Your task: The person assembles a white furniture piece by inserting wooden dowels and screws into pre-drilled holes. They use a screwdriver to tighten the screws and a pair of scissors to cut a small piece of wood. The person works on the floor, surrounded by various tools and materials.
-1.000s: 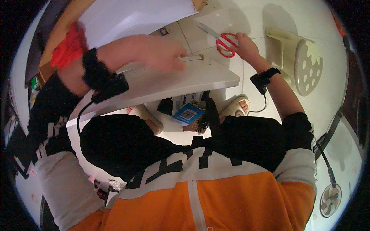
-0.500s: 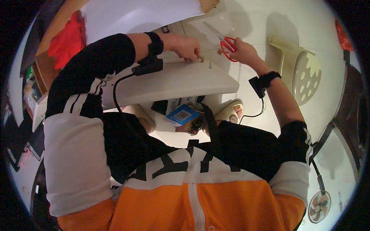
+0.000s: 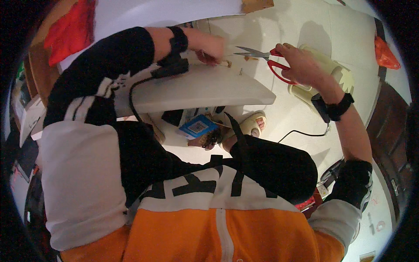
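Pale tiled floor (image 3: 301,19) spans the upper right. Right of upper centre, the right hand (image 3: 305,65) has its grip round scissors (image 3: 265,55), blades parted toward the left hand (image 3: 212,47), whose hold I cannot tell. Their tips are best kept off its fingers. Slim tapered metal, red looped handles; the pale surface (image 3: 253,91) is smooth, round-cornered.

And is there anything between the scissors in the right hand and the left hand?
Nothing visible: the scissors, held partly open in the right hand, point toward the left hand across an open gap. Anything thread-thin there would be too faint to tell.
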`<state>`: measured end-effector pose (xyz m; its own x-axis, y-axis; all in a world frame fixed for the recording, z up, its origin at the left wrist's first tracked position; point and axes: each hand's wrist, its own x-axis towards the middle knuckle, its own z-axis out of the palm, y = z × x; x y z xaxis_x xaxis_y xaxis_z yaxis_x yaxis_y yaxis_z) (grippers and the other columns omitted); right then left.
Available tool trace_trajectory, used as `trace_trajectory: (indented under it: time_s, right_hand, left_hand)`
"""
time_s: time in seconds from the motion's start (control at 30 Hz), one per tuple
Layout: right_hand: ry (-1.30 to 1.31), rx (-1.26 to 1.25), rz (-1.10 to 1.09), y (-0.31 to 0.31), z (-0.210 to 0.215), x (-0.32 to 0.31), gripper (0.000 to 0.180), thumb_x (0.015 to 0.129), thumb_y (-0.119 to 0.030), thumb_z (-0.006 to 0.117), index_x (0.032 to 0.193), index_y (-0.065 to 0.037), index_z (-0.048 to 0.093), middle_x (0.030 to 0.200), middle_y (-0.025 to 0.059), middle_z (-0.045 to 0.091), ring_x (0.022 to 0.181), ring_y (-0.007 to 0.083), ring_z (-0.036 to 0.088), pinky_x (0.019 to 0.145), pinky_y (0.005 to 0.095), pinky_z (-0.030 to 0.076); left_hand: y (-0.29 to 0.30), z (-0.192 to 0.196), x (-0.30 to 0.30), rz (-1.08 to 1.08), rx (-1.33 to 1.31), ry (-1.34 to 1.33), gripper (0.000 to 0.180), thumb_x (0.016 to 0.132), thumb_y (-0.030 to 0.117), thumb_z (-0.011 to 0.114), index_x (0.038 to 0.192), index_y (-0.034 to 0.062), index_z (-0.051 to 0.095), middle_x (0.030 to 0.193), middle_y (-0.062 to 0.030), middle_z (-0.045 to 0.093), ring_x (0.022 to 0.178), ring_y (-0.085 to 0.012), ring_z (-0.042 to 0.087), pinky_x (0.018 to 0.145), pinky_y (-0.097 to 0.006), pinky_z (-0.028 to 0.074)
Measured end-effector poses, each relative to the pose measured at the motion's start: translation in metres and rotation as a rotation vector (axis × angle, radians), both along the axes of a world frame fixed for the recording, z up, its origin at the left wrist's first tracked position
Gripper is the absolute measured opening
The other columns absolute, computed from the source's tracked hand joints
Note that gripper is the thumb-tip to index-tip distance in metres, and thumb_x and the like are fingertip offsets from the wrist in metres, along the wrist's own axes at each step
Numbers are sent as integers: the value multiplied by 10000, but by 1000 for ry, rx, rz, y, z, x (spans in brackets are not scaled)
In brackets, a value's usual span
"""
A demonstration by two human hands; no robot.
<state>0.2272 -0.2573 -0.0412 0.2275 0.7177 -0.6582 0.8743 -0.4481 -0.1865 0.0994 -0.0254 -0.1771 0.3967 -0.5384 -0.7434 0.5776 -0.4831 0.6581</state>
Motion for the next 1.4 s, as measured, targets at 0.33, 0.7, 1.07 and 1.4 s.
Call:
trace_trajectory:
  time_s: [0.33, 0.7, 1.07, 1.4]
  right_hand:
    - [-18, -94, 275, 56, -7, -6, 459, 664, -156, 674, 1101, -62, 573, 990, 109, 652, 917, 302, 641, 745, 401, 530]
    - [-61, -94, 350, 52, -12, -26, 371, 755, -151, 658, 1107, -79, 567, 947, 113, 649, 882, 286, 663, 750, 389, 539]
    - [-121, -120, 498, 79, 7, -26, 267, 715, -193, 736, 941, -69, 667, 802, 91, 694, 769, 287, 695, 679, 385, 557]
    - [-126, -114, 704, 105, 13, -46, 173, 735, -210, 747, 851, -86, 714, 804, 87, 695, 775, 271, 697, 683, 375, 554]
  left_hand:
    - [27, 7, -2, -243, 181, -182, 124, 780, 114, 582, 714, 10, 598, 628, -61, 611, 529, -143, 568, 450, -319, 453]
    - [24, 19, -7, -52, 141, -94, 125, 793, 105, 615, 777, -18, 604, 670, -83, 615, 562, -168, 582, 477, -326, 482]
    - [21, 15, -2, -98, 71, -97, 96, 747, 74, 624, 713, -12, 595, 606, -75, 571, 516, -172, 549, 440, -334, 455]
    - [18, 21, 3, -53, 72, -131, 177, 762, 84, 595, 605, 11, 557, 554, -53, 540, 460, -155, 510, 405, -326, 427]
